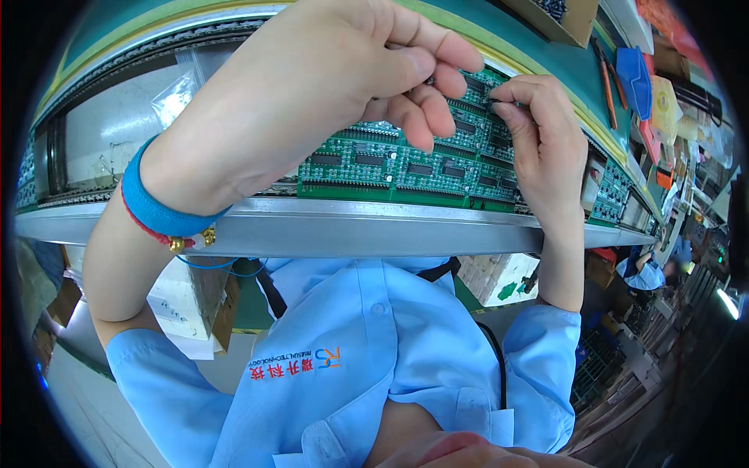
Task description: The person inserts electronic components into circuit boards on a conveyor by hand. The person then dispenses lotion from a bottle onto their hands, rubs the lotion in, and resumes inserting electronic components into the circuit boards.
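Observation:
A panel of green circuit boards (421, 169), set with dark chips and rows of pins, lies on the line in front of me. My left hand (343, 70), with a blue band at its wrist, hovers over the boards. Its fingers are curled, and a small dark part (431, 79) shows between thumb and fingers. To the right, my right hand (548, 140) is closed in a pinch at the panel's right part. A dark speck shows at its fingertips, too small to name. Both hands cover some of the boards.
A metal rail (374, 226) runs along the near side. A clear plastic bag (175, 97) lies left of the boards. At the far right are a cardboard box of small parts (573, 19), red-handled pliers (608, 93) and a blue holder (633, 82). Another person (644, 273) sits farther right.

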{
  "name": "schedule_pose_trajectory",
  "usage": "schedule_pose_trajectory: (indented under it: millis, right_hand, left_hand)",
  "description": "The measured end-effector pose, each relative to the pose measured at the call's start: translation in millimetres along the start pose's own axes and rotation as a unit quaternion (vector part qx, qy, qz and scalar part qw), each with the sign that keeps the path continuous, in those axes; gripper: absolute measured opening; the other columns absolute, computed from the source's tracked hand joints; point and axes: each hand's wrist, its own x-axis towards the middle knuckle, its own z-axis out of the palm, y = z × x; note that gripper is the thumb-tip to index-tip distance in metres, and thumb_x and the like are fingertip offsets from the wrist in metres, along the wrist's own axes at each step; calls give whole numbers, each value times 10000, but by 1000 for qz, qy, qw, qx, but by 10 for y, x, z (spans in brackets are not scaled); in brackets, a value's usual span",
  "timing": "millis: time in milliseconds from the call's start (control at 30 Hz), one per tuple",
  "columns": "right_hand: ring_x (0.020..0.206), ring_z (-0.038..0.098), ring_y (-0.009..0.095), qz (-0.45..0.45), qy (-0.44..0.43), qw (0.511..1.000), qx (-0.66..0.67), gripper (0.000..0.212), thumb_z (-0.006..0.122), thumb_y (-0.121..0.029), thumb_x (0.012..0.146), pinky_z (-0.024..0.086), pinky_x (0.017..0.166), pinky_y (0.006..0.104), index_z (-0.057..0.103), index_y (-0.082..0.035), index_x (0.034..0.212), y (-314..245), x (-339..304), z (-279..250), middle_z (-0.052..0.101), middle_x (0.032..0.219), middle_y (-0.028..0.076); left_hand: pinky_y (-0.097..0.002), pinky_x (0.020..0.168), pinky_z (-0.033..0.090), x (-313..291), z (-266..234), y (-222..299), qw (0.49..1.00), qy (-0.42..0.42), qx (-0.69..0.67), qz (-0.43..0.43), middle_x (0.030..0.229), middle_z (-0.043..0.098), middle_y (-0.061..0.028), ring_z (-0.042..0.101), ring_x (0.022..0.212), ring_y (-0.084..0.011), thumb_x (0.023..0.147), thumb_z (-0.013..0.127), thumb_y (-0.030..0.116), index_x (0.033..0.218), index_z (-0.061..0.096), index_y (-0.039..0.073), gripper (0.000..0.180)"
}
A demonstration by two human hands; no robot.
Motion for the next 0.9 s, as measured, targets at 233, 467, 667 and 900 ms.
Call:
schedule_pose_trajectory:
  millis: [233, 467, 667, 900]
  right_hand:
    - [706, 616, 212, -1, -13, 999, -36, 91, 662, -52, 788, 478, 564, 280, 627, -79, 867, 17, -55, -57, 595, 866, 42]
    - [700, 612, 203, -30, 24, 998, -53, 99, 668, -48, 775, 469, 546, 276, 624, -88, 854, 71, 19, -11, 590, 854, 31]
    - [681, 604, 198, -58, 19, 996, -69, 119, 671, -39, 761, 466, 538, 277, 618, -92, 854, 116, 33, 28, 582, 848, 22]
    - [668, 600, 190, -81, 37, 990, -106, 120, 674, -42, 755, 461, 525, 278, 616, -97, 844, 106, 28, 49, 569, 829, 18]
  left_hand:
    - [-219, 619, 528, 57, -114, 80, 982, -76, -123, -120, 959, 589, -87, 604, 711, -131, 990, 428, 102, 1144, 507, -84, 254]
    - [-213, 757, 491, 10, -4, -143, 998, -10, -62, -19, 1026, 588, -90, 591, 851, -106, 941, 516, 141, 1230, 510, -78, 363]
    - [-187, 723, 524, 15, 5, -91, 999, 5, 25, -35, 999, 635, -95, 637, 851, -115, 915, 584, 162, 1190, 569, -41, 342]
    - [-205, 748, 543, 17, -10, -61, 998, -24, -13, -63, 1030, 650, -117, 657, 851, -137, 912, 596, 178, 1169, 589, -20, 324]
